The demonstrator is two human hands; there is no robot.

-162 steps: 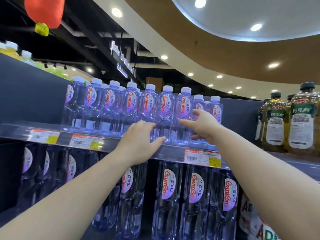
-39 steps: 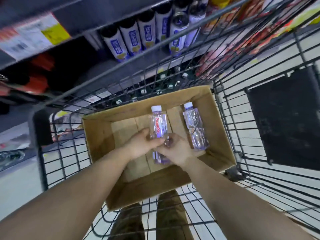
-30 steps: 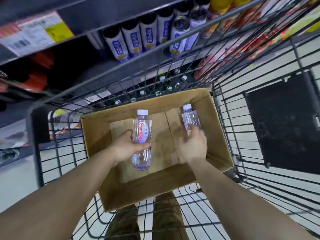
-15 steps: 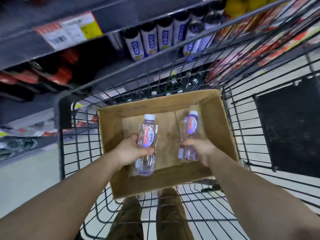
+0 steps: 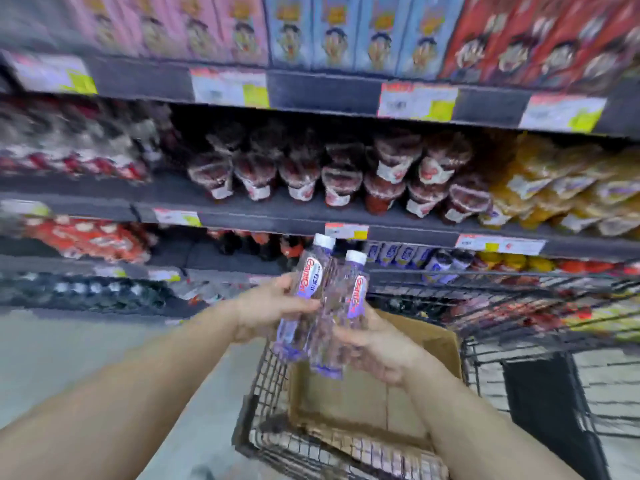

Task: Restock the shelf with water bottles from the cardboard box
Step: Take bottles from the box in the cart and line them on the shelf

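Note:
My left hand grips one clear water bottle with a white cap and a purple-and-red label. My right hand grips a second water bottle of the same kind. Both bottles are held upright, side by side and touching, above the cart. Below them the cardboard box sits open in the wire shopping cart; no bottles show on the part of its floor that I can see. The picture is blurred by motion.
Dark store shelves with price tags fill the view ahead. They hold red-capped jars, yellow packets, red packets and boxed goods on top. Pale floor lies to the left of the cart.
Both hands have lifted their bottles out of the box and brought them together. My view has swung up from the cart to the shelves.

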